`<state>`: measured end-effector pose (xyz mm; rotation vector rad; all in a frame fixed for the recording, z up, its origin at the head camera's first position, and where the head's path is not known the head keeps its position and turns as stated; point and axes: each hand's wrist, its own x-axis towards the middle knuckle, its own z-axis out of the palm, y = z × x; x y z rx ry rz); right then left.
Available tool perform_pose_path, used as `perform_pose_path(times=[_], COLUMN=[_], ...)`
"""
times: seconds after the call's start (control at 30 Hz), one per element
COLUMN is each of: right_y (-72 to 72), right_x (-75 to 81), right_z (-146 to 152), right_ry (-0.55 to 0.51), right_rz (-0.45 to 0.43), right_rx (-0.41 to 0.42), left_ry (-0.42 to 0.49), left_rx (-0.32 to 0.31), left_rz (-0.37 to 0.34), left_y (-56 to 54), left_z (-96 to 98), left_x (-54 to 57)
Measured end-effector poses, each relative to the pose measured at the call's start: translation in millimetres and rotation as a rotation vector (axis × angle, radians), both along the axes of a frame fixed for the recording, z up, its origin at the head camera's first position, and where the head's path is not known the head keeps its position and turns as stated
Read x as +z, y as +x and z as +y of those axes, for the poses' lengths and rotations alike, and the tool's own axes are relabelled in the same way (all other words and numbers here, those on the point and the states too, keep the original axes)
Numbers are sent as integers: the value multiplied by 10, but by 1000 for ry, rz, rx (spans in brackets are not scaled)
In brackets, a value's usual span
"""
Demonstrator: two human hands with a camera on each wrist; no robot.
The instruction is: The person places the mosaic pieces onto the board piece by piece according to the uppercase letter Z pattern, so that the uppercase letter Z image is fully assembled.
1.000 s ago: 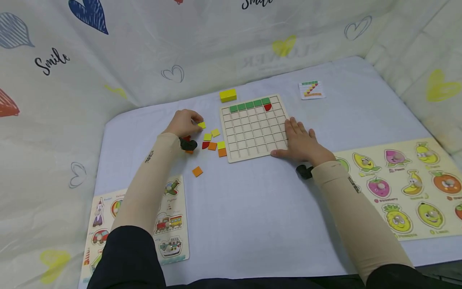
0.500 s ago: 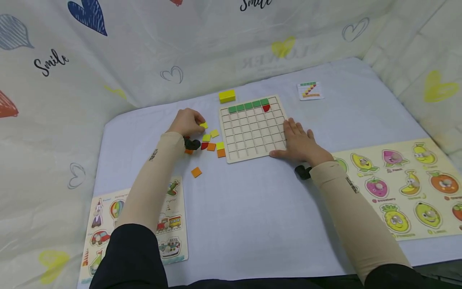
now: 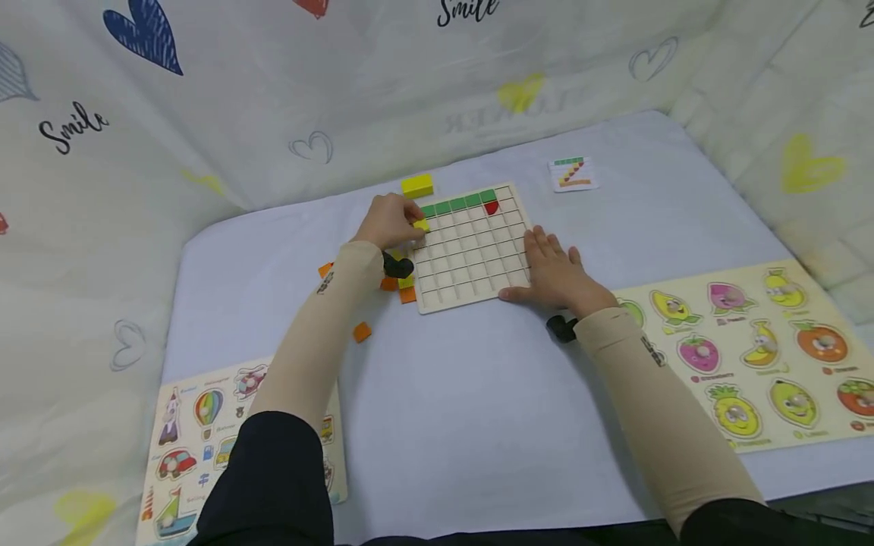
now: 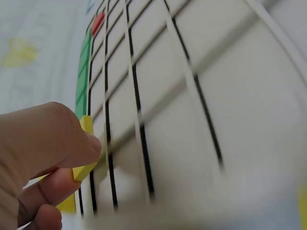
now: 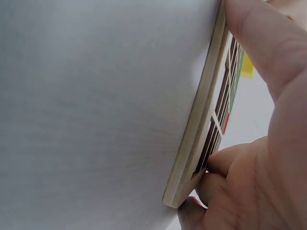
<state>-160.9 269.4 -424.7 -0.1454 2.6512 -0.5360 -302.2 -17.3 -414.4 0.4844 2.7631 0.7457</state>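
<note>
My left hand (image 3: 389, 221) pinches a yellow square tile (image 4: 84, 173) between thumb and forefinger at the left edge of the wooden grid board (image 3: 471, 254). Green tiles (image 3: 457, 204) fill part of the board's far row, and a red rounded piece (image 3: 492, 207) sits just below its right end. In the left wrist view the yellow tile is close to the end of the green row. My right hand (image 3: 556, 273) rests with spread, fairly straight fingers along the board's right side, its thumb at the near right corner. Several loose tiles are partly hidden beneath my left wrist.
A yellow block (image 3: 417, 186) stands behind the board. A small pattern card (image 3: 573, 174) lies to the back right. An orange tile (image 3: 362, 331) lies nearer me. A vehicle picture board (image 3: 198, 447) is at front left, a fruit picture board (image 3: 740, 356) at right.
My left hand has lifted a yellow tile from the loose pieces and carried it right to the board's left edge. The right hand stays at the board; the head view has shifted slightly.
</note>
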Motion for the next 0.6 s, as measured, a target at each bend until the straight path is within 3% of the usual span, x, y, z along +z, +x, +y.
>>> perform_pose_path(times=[0.3, 0.6], right_y=[2, 6], right_x=[-27, -47], right_z=[3, 38], right_ry=[13, 21], right_rz=[1, 11], right_rx=[-13, -11], left_ry=[17, -10], left_rx=[-87, -120], left_rz=[27, 63], left_y=[-57, -122], left_z=[645, 919], left_x=[-21, -66])
